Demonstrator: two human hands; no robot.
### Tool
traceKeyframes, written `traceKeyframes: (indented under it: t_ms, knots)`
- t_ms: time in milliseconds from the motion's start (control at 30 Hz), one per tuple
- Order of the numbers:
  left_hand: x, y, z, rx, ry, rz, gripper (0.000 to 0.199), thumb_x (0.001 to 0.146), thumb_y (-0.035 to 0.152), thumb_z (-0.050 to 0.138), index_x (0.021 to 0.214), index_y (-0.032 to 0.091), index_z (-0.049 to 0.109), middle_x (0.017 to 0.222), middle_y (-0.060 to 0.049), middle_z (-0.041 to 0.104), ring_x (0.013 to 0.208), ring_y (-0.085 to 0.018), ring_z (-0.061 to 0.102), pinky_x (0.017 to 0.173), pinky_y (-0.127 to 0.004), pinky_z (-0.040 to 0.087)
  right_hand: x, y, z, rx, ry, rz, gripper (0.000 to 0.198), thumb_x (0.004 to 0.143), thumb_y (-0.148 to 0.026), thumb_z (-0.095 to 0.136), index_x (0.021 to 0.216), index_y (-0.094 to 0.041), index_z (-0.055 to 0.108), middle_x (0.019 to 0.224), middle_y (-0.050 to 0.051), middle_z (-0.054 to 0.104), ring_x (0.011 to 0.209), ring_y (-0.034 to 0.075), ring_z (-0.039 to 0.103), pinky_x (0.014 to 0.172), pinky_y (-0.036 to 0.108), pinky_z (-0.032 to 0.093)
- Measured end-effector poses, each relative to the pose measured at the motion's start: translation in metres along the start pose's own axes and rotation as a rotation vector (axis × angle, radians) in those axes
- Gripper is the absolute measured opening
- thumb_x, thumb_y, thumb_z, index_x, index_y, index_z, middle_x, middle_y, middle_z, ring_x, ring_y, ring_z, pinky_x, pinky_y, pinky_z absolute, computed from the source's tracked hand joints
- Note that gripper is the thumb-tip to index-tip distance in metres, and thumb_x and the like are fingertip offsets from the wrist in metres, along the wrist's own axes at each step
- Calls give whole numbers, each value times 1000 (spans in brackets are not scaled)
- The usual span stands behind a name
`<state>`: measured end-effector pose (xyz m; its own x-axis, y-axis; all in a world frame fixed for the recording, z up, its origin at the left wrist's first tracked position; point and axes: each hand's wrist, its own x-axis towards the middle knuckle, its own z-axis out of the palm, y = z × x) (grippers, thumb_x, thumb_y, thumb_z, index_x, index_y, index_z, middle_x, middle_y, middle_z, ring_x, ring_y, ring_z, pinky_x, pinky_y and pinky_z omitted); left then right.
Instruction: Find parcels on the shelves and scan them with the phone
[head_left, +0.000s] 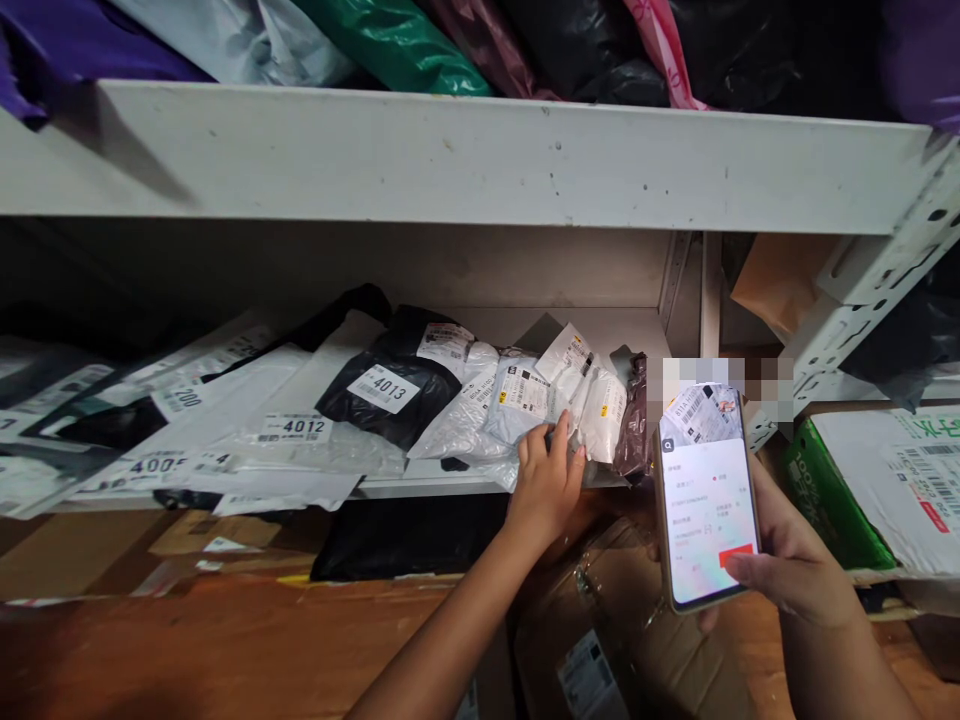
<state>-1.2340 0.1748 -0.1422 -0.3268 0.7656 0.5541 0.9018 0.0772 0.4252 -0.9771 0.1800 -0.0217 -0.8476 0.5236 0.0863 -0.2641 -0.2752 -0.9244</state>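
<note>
My right hand is wrapped round a smartphone, its thumb over a red button on the lit screen. The screen's top part displays a label with a barcode. My left hand reaches to the shelf's front edge, fingers apart and slightly bent, fingertips against small labelled parcels. Under and beside them lie a pale plastic parcel and a whitish parcel. A small white packet leans behind these, and a dark maroon parcel stands at the row's right end.
A black parcel marked 4013 and white bags fill the shelf leftward. Overhead runs a white shelf beam with coloured bags above. A perforated post and green-white box stand right. Below sits a brown carton.
</note>
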Motion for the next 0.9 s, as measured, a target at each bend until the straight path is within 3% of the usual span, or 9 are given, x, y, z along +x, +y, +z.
traceKeyframes:
  t_ms: [267,433,500,567,633,700,800,900]
  knots:
    - [-1,2,1,-5,2,-14,52,95,31,38,144,14,45,120,-16,51,113,-30,47,103,-52,41,0,1,0,30,-9,-13,122,85,-30,79,152,-34,-23,108,10,73,74,26,74,62,38,63]
    - [3,0,-10,17,4,-18,48,93,24,40,138,16,53,115,-14,55,109,-29,50,99,-49,45,0,3,-5,-6,0,-30,116,86,-28,78,155,-36,-14,113,10,72,83,27,74,61,38,64]
    - [18,-2,-19,46,7,-17,44,88,14,41,125,20,64,114,-13,56,107,-28,50,98,-48,46,1,6,-7,-26,2,-38,111,86,-28,78,156,-35,-8,116,11,71,83,26,74,61,37,64]
    - [41,-4,-28,57,20,3,39,82,6,43,99,23,74,119,-10,56,112,-28,49,101,-46,46,3,8,-9,-37,10,-48,107,86,-27,78,157,-34,-2,118,12,69,81,24,73,61,35,63]
    - [70,-5,-33,55,48,12,31,77,4,49,84,23,73,129,-9,52,125,-29,44,107,-46,41,5,11,-11,-9,11,-65,107,85,-25,78,157,-34,0,119,12,69,80,23,73,60,33,63]
    - [97,-4,-33,54,29,-51,30,74,8,61,100,19,69,137,-13,48,133,-32,41,111,-45,38,8,14,-12,58,-23,-71,111,80,-23,81,157,-33,1,118,12,69,84,24,73,60,34,62]
    - [125,-3,-26,51,-150,-248,72,76,22,71,140,5,44,136,-24,52,128,-34,50,105,-41,41,15,22,-9,158,-93,-58,115,75,-26,84,156,-32,3,117,13,70,94,28,72,60,34,61]
    - [134,-4,-21,54,-264,-335,59,92,26,52,146,6,39,126,-24,63,115,-31,61,95,-38,46,28,44,-2,197,-121,-42,118,72,-33,84,156,-32,0,107,10,73,84,27,72,57,35,60]
